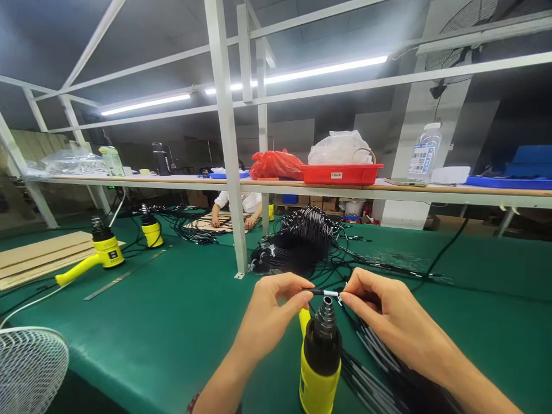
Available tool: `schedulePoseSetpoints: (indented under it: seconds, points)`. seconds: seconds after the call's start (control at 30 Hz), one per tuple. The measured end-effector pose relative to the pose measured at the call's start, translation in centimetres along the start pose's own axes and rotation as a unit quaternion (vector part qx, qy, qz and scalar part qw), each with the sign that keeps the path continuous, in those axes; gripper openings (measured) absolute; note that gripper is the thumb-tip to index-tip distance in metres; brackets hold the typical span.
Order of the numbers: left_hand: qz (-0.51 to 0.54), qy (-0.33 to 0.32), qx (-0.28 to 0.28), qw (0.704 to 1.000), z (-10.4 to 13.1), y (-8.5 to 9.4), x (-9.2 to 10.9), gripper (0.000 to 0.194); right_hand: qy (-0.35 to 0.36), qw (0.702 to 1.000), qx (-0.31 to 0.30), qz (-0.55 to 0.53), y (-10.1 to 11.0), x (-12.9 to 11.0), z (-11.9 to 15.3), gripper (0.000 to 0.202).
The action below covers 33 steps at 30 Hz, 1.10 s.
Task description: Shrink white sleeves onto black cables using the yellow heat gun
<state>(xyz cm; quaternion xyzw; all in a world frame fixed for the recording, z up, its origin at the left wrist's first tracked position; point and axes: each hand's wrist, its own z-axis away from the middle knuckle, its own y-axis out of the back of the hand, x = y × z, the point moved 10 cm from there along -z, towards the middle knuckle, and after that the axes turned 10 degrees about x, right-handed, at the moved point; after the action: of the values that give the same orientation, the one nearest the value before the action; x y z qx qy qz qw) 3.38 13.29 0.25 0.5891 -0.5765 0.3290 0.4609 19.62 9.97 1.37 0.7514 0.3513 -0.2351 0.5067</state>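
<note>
"Cable, thin, black and white: where?"
"Just over the tip of the yellow heat gun, pinched by left hand on one side and right hand on the other."
"Heavy?"
"Probably light, a bit bendy, maybe slippery. Hold near both ends."
"Hard to see?"
"Both ends, inside the pinches; heat gun's bottom, cut off."

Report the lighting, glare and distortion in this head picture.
Head view: the longer strip light burns out to white; the white post leans, suggesting wide-angle stretch; the green table has a pale sheen lower left; the held thin piece is too small for fine detail.
</note>
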Motion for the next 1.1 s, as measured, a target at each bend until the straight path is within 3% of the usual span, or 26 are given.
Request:
schedulePoseSetpoints:
  seconds: [0.43,1.1]
  points:
    - [-0.047,-0.049,0.007,0.998,-0.6,0.0,0.5,0.011,0.009,0.999,0.02,0.041,0.0,0.6,-0.6,0.022]
    - [-0.099,-0.067,0.008,0.993,-0.4,-0.2,0.9,0.013,0.009,0.999,0.008,0.036,0.0,0.9,-0.6,0.019]
